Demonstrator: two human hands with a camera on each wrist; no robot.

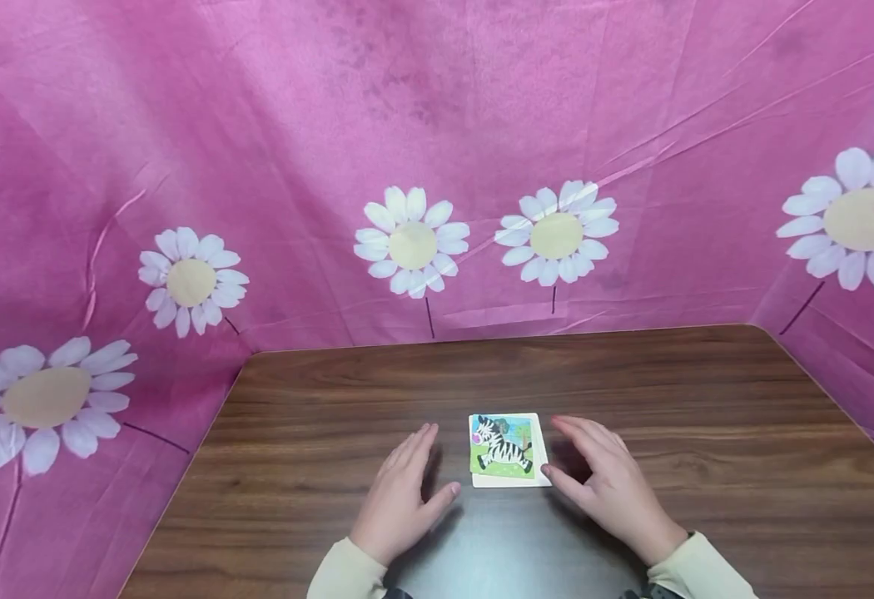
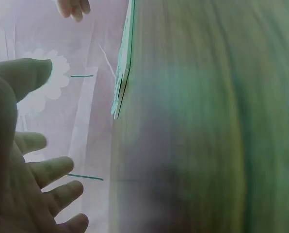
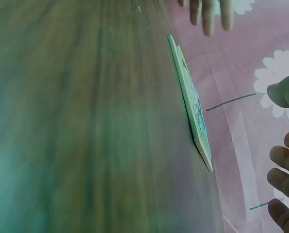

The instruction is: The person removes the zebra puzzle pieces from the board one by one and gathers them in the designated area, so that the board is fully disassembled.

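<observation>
A small square zebra picture (image 1: 502, 449) lies on a slightly larger white-edged board (image 1: 543, 466) on the wooden table, set a little askew so white shows along its right and bottom edges. To its left is my left hand (image 1: 404, 495), apart from it, fingers extended and thumb spread. On the other side my right hand (image 1: 615, 482) has its fingers loosely bent and its thumb tip close to the board's right edge; whether it touches cannot be told. Neither hand holds anything. Edge-on in the right wrist view, the board (image 3: 190, 104) lies flat with the picture on top.
The brown wood-grain table (image 1: 317, 399) has rounded far corners. A pink cloth (image 1: 295, 166) printed with white daisies hangs behind it and along both sides.
</observation>
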